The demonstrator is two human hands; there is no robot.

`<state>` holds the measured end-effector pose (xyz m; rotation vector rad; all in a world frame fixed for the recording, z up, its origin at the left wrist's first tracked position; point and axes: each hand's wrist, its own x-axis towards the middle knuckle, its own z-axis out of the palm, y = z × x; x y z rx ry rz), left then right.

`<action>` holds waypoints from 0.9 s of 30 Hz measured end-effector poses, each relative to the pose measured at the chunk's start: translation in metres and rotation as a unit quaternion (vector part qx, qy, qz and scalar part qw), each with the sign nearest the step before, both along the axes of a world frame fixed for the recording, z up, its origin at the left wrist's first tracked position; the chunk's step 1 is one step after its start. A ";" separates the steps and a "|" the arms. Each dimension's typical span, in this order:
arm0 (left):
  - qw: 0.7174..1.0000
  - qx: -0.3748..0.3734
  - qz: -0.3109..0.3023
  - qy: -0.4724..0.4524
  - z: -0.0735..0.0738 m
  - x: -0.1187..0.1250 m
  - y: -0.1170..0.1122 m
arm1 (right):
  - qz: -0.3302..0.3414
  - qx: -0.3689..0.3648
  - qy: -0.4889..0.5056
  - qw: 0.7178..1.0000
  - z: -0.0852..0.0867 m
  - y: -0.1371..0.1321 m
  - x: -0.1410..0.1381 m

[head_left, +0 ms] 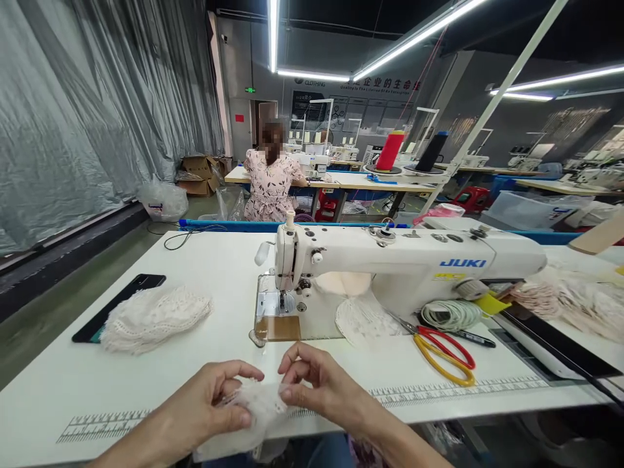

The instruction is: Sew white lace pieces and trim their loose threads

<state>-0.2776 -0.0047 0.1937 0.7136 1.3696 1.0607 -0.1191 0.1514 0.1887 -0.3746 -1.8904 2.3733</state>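
Left hand [217,402]: pinched white lace [266,408], nearside of sewing machine [409,250].
Right hand [319,387]: grasped the lace's right edge.
White lace: seemingly being straightened; next move called for steady pinch, flat edges.
Lace stack [156,318]: lay left of sewing machine.

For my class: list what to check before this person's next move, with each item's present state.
1. White fabric held by left hand: ok.
2. White fabric held by right hand: ok.
3. Both hands apart from the needle area: ok, in front of the sewing machine.
4. Scissors out of the hands' way: ok, to the right.
5. Threading there: cannot tell, too small.
6. Phone uncovered: not ok, partly under a lace pile.
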 end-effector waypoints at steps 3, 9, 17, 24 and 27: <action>1.000 -0.002 0.010 -0.019 -0.006 0.012 -0.006 | 0.008 0.045 0.005 0.999 0.004 -0.007 0.012; 0.999 -0.013 -0.006 -0.041 0.004 0.030 -0.020 | 0.079 0.151 -0.051 0.984 0.002 -0.022 0.033; 0.999 -0.030 0.024 -0.018 -0.011 0.052 -0.035 | 0.116 0.174 -0.012 0.978 -0.007 -0.028 0.041; 0.999 -0.037 0.021 -0.032 -0.024 0.061 -0.040 | 0.171 0.095 -0.031 0.980 -0.023 -0.024 0.052; 0.998 -0.040 0.021 -0.046 -0.030 0.062 -0.042 | 0.174 0.066 -0.051 0.981 -0.029 -0.028 0.054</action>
